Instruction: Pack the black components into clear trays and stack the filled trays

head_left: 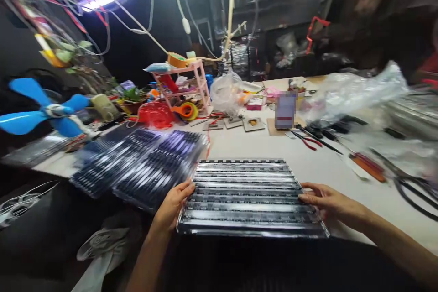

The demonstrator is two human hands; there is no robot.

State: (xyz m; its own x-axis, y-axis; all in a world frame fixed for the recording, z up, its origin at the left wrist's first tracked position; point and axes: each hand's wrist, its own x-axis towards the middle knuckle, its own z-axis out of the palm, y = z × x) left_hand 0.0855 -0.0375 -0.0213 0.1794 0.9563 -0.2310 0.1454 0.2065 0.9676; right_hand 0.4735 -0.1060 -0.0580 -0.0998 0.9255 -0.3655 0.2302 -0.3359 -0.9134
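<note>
Above the table's edge (239, 146), ridged tray (242, 198), apparently plastic, gripped by left (174, 203) and right hands (325, 200).

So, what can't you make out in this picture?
All in the head view:
- Underside of the held tray: hidden by its own top.
- Some fingertips of the left hand and right hand: hidden by the tray.
- Number of trays at left: blurred and overlapping.
- Content of the upright screen: pixelated.
- Far end of the scissors' handles: cut off by the right edge.
</note>
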